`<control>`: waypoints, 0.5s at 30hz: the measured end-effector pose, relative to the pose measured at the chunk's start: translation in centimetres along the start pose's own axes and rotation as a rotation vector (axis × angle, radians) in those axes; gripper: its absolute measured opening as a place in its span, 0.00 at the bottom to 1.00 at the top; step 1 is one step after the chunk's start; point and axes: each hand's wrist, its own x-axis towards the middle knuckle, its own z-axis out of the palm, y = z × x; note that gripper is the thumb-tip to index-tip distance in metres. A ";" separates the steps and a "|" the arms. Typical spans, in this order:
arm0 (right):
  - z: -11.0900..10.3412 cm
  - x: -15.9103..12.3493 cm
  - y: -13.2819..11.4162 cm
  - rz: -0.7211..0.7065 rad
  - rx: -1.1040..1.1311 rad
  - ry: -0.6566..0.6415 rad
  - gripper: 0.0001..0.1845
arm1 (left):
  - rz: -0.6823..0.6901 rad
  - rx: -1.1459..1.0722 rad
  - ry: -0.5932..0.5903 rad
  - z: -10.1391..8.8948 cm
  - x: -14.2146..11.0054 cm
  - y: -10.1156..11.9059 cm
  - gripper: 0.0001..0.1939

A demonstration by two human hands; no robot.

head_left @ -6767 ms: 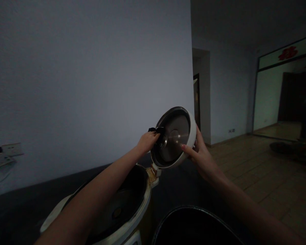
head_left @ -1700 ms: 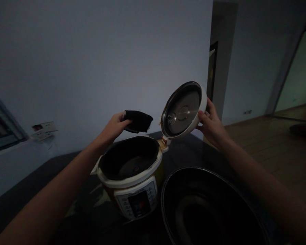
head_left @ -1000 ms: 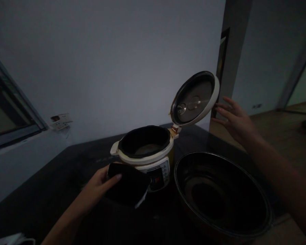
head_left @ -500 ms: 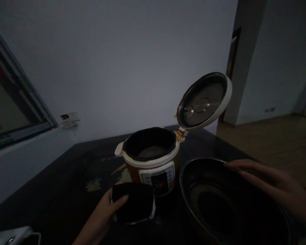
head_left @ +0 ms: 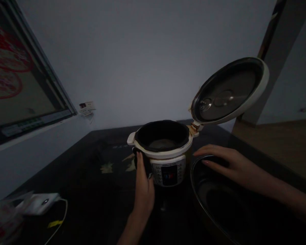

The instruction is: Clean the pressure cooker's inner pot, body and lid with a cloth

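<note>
Head view. Left hand [head_left: 144,190], lower centre: fingers holding black cloth [head_left: 147,165] against cooker [head_left: 166,155]; cloth likely soft, light; I'd pinch an edge. Cooker, centre: probably heavy, slick; brace its body. Black pot [head_left: 203,182], lower right: likely rigid; take the rim. Right hand [head_left: 236,166], there: fingers curved, grip I cannot tell.

A pale wall [head_left: 142,68] stands dimly lit beside a dark-framed window [head_left: 37,93]
</note>
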 end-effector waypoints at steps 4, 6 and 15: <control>2.0 2.8 1.9 -0.139 -0.179 0.006 0.23 | 0.069 -0.003 -0.025 3.5 -2.0 -0.4 0.35; 2.9 3.7 3.1 -0.172 -0.280 -0.003 0.29 | 0.020 0.005 -0.011 4.0 -2.2 -0.5 0.35; 4.8 5.2 5.7 -0.171 -0.300 -0.067 0.40 | -0.110 -0.060 0.091 3.1 1.5 -1.1 0.35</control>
